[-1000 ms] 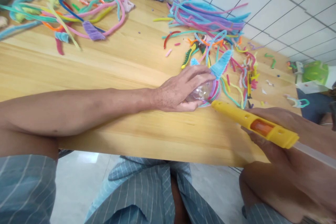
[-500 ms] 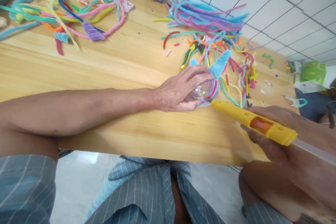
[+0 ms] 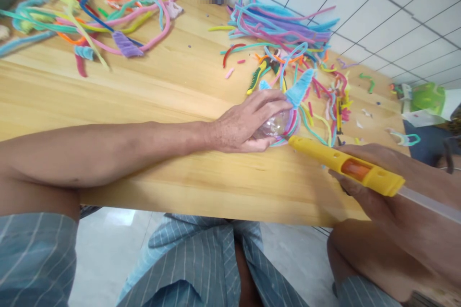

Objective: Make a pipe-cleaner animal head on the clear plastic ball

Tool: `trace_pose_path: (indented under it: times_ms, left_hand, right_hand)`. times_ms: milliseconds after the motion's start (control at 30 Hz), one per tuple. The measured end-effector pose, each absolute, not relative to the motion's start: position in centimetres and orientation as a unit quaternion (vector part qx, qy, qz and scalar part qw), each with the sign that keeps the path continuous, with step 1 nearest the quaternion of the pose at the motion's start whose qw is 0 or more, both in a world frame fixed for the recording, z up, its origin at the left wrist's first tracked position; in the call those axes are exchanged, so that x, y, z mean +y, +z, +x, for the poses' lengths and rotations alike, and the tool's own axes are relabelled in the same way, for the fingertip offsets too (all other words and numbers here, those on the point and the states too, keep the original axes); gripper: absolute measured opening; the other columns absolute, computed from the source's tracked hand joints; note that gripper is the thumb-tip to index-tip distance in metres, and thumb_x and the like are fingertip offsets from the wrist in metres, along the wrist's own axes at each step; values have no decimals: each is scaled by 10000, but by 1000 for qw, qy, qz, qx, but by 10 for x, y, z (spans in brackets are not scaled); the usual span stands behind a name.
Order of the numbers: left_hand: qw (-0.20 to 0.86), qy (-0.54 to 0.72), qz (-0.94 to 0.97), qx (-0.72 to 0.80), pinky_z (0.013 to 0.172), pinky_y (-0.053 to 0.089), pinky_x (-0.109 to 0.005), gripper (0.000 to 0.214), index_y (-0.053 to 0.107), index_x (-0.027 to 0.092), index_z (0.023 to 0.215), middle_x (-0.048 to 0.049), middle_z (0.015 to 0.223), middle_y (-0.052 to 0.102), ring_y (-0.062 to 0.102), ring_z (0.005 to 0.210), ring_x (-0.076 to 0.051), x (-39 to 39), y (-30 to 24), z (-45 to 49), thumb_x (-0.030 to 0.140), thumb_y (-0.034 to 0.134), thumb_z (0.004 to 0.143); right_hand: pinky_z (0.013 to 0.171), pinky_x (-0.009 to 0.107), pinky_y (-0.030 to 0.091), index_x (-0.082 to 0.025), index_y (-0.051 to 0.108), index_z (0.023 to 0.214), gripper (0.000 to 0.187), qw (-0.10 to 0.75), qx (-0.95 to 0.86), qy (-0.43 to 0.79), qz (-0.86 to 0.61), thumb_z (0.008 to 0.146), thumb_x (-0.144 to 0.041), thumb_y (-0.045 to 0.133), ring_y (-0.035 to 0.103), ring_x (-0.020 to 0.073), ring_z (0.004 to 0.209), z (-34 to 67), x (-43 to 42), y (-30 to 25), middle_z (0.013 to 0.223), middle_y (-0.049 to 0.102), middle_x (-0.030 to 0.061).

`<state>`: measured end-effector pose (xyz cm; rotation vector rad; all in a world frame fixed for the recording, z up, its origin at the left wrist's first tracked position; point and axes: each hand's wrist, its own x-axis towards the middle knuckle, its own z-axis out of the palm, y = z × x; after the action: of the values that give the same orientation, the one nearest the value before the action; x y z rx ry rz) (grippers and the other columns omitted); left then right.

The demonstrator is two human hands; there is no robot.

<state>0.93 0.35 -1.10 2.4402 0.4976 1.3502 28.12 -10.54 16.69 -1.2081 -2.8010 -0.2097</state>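
Left hand (image 3: 239, 124): fingers curl round clear ball (image 3: 273, 125) on worktop (image 3: 162, 177). Right hand (image 3: 383, 208): fingers grip glue gun (image 3: 347, 165), tip beside ball; contact unclear.

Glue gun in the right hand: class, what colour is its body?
The glue gun has a yellow body, seen best in the head view.

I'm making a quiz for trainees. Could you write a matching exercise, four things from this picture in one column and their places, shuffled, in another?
1. Glue gun
2. Clear ball
3. Pliers
4. Purple piece

A. Just beyond the left hand, not held
B. Among loose strands, left side of the table
C. Held in the right hand
D. In the left hand's grasp

Pairs: 1-C, 2-D, 3-A, 4-B
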Motion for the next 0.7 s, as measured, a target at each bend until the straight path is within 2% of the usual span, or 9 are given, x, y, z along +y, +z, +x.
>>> trace_pose_path:
  times_ms: [200,433,700]
  left_hand:
    - [152,458,857,180,1261,481,-634,721,389,252,1628,-213,1616,495,495,1546,-366,4,-11,9,430,694,999]
    - [150,455,855,200,1245,501,-648,687,418,258,1618,-196,1612,508,502,1531,-360,2,-11,11,444,666,1005]
    - [169,467,850,175,1278,466,-632,705,404,257,1622,-201,1624,494,491,1547,-371,4,-12,9,451,682,1003]
  right_hand:
    - [837,323,628,-246,604,1265,195,42,-920,-66,-383,1119,-269,478,791,228,997,281,-104,166,1093,775,66]
    - [754,329,626,-281,563,1270,181,31,-923,-74,-376,1136,-304,444,789,227,927,280,-104,168,1058,766,53]
    - [839,343,630,-198,605,1284,241,18,-926,-83,-368,1138,-324,460,766,244,1011,289,-100,165,1096,741,98]
